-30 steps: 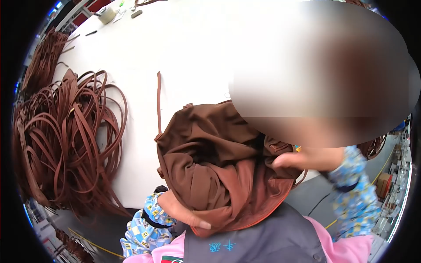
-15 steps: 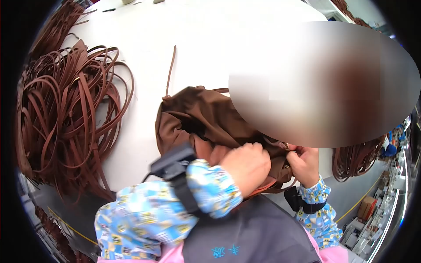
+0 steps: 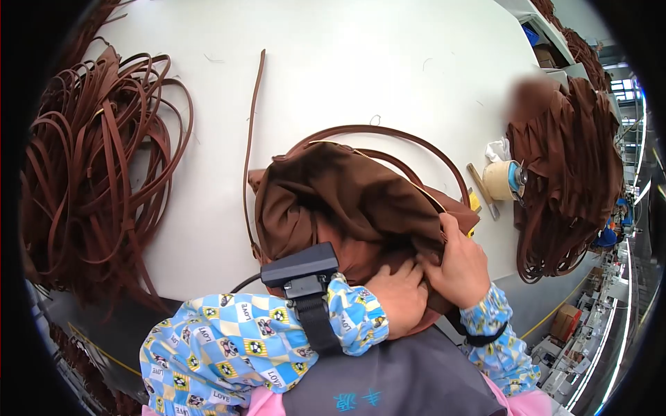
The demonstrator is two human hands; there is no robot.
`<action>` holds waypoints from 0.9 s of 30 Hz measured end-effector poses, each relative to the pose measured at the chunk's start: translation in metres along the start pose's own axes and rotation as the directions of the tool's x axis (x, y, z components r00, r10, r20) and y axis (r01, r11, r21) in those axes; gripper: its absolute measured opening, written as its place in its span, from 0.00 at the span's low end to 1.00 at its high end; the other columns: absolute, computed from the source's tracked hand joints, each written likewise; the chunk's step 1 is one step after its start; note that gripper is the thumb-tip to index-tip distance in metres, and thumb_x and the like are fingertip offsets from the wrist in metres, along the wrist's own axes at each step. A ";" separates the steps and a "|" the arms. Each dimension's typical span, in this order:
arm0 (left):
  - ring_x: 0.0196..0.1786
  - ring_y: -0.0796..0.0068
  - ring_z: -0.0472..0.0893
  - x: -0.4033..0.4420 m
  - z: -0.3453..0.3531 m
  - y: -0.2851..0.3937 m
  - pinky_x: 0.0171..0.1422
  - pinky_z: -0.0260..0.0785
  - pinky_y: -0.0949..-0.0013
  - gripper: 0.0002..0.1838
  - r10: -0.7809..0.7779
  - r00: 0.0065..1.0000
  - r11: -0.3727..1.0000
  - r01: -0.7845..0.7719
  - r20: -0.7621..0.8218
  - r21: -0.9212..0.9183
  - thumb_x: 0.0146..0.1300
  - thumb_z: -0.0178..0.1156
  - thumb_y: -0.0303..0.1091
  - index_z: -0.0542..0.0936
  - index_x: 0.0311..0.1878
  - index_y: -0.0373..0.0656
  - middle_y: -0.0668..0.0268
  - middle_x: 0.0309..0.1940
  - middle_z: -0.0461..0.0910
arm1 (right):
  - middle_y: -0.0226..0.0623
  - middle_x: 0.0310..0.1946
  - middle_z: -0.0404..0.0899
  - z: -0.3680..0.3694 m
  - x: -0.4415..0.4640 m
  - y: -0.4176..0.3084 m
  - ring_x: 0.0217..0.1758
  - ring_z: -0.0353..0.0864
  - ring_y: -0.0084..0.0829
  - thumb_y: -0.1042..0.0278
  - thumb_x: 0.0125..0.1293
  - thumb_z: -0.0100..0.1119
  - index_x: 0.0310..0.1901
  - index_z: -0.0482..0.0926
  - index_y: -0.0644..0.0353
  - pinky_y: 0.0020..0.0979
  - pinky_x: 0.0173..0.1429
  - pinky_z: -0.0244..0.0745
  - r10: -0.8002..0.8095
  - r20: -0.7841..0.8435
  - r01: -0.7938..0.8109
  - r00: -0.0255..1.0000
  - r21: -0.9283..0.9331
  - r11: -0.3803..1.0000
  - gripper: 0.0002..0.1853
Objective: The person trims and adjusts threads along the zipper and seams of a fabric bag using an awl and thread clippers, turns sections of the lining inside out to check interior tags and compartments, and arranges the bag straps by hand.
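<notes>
bag [image 3: 454,204] lay open at near edge of table [image 3: 333,83], right hand [image 3: 459,267] pinching rim [image 3: 423,194], left hand [image 3: 399,298] reaching inside, grip unclear; taut rim and flat fingers looked best against bunching lining [image 3: 347,177].

The person wears blue and yellow sleeves [image 3: 229,340] with soccer balls, black wrist straps, a pink top [image 3: 267,402] and a gray apron [image 3: 395,378].
</notes>
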State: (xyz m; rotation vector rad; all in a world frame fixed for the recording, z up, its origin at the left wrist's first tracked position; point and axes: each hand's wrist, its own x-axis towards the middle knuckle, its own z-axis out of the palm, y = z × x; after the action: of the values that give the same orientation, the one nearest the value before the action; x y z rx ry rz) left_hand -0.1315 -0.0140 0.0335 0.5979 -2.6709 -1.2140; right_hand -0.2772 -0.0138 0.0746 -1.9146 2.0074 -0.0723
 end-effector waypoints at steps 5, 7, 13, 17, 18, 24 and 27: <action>0.45 0.56 0.76 0.015 -0.019 -0.026 0.46 0.70 0.63 0.24 -0.272 0.961 0.952 0.275 0.040 -0.137 0.49 0.64 0.45 0.74 0.39 0.33 0.50 0.37 0.75 | 0.36 0.30 0.68 0.011 0.009 0.058 0.36 0.69 0.22 0.86 0.46 0.49 0.43 0.63 0.61 0.20 0.42 0.65 -0.057 0.099 0.006 0.993 0.456 0.890 0.20; 0.43 0.54 0.76 0.024 -0.021 -0.029 0.46 0.70 0.61 0.23 -0.328 0.944 0.926 0.328 0.032 -0.188 0.50 0.63 0.45 0.73 0.38 0.33 0.49 0.37 0.75 | 0.34 0.33 0.69 0.002 0.006 0.054 0.39 0.70 0.23 0.86 0.47 0.49 0.42 0.63 0.61 0.21 0.45 0.66 0.093 0.186 -0.201 0.978 0.731 0.652 0.19; 0.49 0.49 0.75 0.026 -0.010 -0.038 0.51 0.69 0.58 0.45 -0.301 0.932 0.906 0.345 0.201 -0.247 0.46 0.66 0.48 0.57 0.60 0.30 0.44 0.46 0.72 | 0.49 0.57 0.66 0.000 -0.010 0.048 0.59 0.68 0.41 0.82 0.50 0.44 0.63 0.55 0.67 0.40 0.65 0.61 0.193 0.297 -0.265 0.935 0.948 -0.174 0.33; 0.48 0.48 0.76 0.024 0.005 -0.037 0.51 0.70 0.58 0.47 -0.236 0.954 0.910 0.284 0.185 -0.302 0.49 0.63 0.49 0.53 0.64 0.31 0.43 0.48 0.72 | 0.52 0.59 0.64 0.018 -0.016 0.046 0.59 0.66 0.48 0.69 0.52 0.44 0.61 0.58 0.68 0.45 0.67 0.58 0.132 0.351 -0.179 0.927 0.723 -0.667 0.31; 0.48 0.48 0.76 0.026 0.000 -0.035 0.51 0.70 0.58 0.47 -0.235 0.954 0.911 0.282 0.185 -0.302 0.49 0.63 0.49 0.53 0.64 0.31 0.43 0.48 0.72 | 0.52 0.59 0.64 0.022 -0.017 0.049 0.59 0.66 0.48 0.69 0.52 0.44 0.61 0.58 0.68 0.45 0.67 0.58 0.133 0.350 -0.178 0.927 0.724 -0.667 0.31; 0.44 0.49 0.77 0.035 -0.012 -0.018 0.48 0.70 0.57 0.38 -0.054 0.882 0.918 0.228 0.468 -0.324 0.54 0.58 0.45 0.59 0.61 0.30 0.47 0.37 0.79 | 0.51 0.57 0.66 0.031 -0.020 0.053 0.58 0.67 0.47 0.60 0.56 0.40 0.58 0.63 0.67 0.42 0.66 0.59 0.035 0.223 -0.118 0.974 0.638 -0.761 0.29; 0.41 0.48 0.78 0.035 -0.014 -0.015 0.46 0.70 0.56 0.33 -0.019 0.895 0.931 0.179 0.446 -0.319 0.57 0.54 0.44 0.62 0.59 0.28 0.46 0.35 0.78 | 0.51 0.56 0.67 0.031 -0.020 0.054 0.58 0.68 0.46 0.58 0.57 0.40 0.58 0.63 0.68 0.41 0.65 0.60 0.054 0.176 -0.065 0.983 0.606 -0.793 0.29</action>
State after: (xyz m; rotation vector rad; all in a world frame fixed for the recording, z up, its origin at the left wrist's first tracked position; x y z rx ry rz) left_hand -0.1551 -0.0472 0.0301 0.4512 -2.6628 -2.0151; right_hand -0.3194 0.0160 0.0348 0.0429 0.5940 -1.4684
